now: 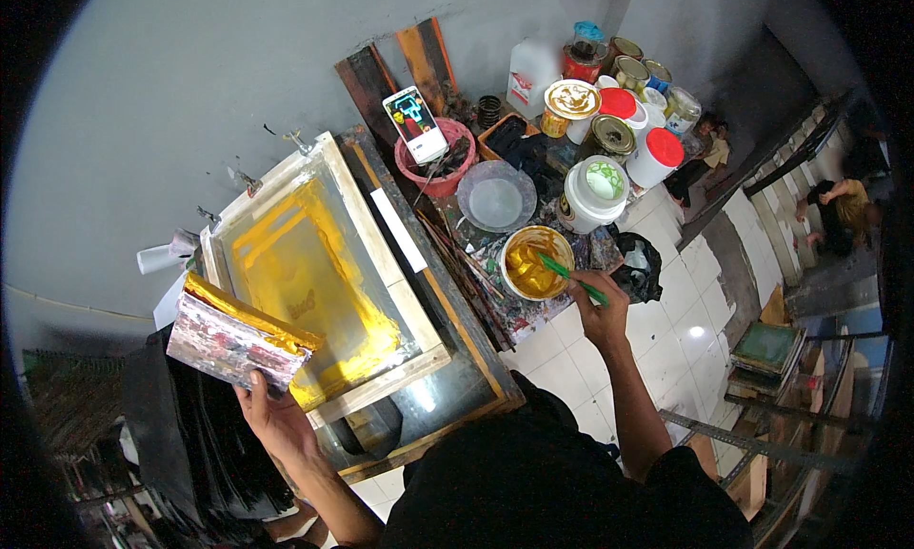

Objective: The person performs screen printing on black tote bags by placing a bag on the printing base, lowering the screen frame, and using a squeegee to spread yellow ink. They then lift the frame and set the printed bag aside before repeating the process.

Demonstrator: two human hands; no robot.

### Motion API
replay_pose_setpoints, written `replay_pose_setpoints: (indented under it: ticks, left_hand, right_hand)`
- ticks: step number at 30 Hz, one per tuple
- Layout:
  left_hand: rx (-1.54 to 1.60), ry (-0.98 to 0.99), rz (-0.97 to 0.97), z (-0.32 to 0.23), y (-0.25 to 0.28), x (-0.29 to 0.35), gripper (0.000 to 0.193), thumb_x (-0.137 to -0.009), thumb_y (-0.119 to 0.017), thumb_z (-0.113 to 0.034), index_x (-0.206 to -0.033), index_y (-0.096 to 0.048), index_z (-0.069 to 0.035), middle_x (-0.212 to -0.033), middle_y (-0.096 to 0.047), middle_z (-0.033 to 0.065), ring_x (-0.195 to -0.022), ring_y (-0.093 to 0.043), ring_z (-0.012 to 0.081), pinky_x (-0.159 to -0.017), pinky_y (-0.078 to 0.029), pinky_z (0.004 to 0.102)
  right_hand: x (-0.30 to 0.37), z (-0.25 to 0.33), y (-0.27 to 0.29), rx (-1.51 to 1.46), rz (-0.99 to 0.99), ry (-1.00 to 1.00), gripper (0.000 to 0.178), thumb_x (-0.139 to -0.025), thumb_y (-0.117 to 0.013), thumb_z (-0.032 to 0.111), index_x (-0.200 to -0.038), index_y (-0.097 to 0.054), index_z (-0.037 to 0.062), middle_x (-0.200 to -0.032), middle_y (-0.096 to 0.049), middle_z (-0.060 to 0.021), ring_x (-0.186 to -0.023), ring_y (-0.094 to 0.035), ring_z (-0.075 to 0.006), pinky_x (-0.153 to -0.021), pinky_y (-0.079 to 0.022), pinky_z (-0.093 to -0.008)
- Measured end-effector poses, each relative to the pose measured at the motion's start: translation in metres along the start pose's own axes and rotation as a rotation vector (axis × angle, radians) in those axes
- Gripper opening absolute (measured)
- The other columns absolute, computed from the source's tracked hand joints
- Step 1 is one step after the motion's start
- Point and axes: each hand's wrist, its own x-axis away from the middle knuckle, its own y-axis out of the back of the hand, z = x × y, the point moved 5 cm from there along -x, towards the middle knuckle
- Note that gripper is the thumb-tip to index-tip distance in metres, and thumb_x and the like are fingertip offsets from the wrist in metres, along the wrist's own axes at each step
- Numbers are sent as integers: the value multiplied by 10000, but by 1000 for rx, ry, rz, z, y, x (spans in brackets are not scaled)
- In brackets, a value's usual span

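Observation:
My left hand (278, 425) grips a wide squeegee (233, 338) by its lower edge. Its paint-stained face is turned up and thick yellow ink coats its far edge. Beneath and beside it lies a screen-printing frame (386, 385), its mesh (295, 273) smeared with yellow. My right hand (604, 311) is closed round a green plastic stirring tool (577, 277). The tool's far end dips into yellow ink (529, 265) inside a small round tub (569, 247). Whether that end is a spoon or a flat blade is hidden by the ink.
Behind the tub stand a white bucket (592, 204), a grey bowl (496, 197) and several paint tins. A phone (415, 125) leans in a pink basin (463, 165). Black cloth (181, 416) hangs at left. Other people (843, 206) are at far right, near metal racks (762, 444).

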Motion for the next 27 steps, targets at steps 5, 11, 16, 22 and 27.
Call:
replay_pose_setpoints:
  ticks: [5, 11, 16, 22, 27]
  left_hand:
    - [-5, -2, -30, 1, 4, 0, 482, -1008, -653, -196, -1437, -491, -49, -1386, -573, 97, -1272, -564, 242, -1093, -471, 479]
    - [8, 18, -40, 4, 4, 0, 490, -1007, -643, -177, -1453, -482, -51, -1423, -551, 104, -1284, -555, 261, -1110, -449, 503]
    - [14, 37, -24, 1, 4, 4, 519, -1019, -626, -221, -1479, -457, -51, -1459, -516, 133, -1316, -528, 294, -1131, -417, 559]
    - [-18, 47, -35, -5, -8, 9, 527, -1018, -629, -222, -1481, -452, -43, -1466, -508, 144, -1314, -529, 295, -1135, -421, 553]
    - [3, 42, -22, -8, -8, 9, 527, -1014, -632, -209, -1480, -450, -44, -1459, -513, 141, -1310, -536, 298, -1130, -432, 546]
  right_hand:
    - [-5, 12, 3, 72, 86, 58, 174, -886, -748, 18, -1058, -743, 51, -1002, -735, -137, -939, -727, -302, -815, -591, -381]
    - [6, -23, -1, -80, -34, -77, 179, -896, -737, 4, -1074, -737, 21, -1003, -733, -144, -895, -724, -220, -790, -581, -330]
    - [19, -36, -16, -520, -105, -456, 158, -962, -700, 65, -1087, -710, -31, -952, -703, -84, -789, -661, -126, -703, -552, -292]
    - [20, -31, -15, -610, -117, -561, 189, -965, -702, 103, -1071, -703, -54, -823, -695, -80, -709, -657, -131, -660, -543, -283]
    - [19, -34, -13, -779, -211, -633, 187, -951, -697, 99, -1069, -694, -46, -757, -675, -93, -620, -652, -166, -576, -561, -337]
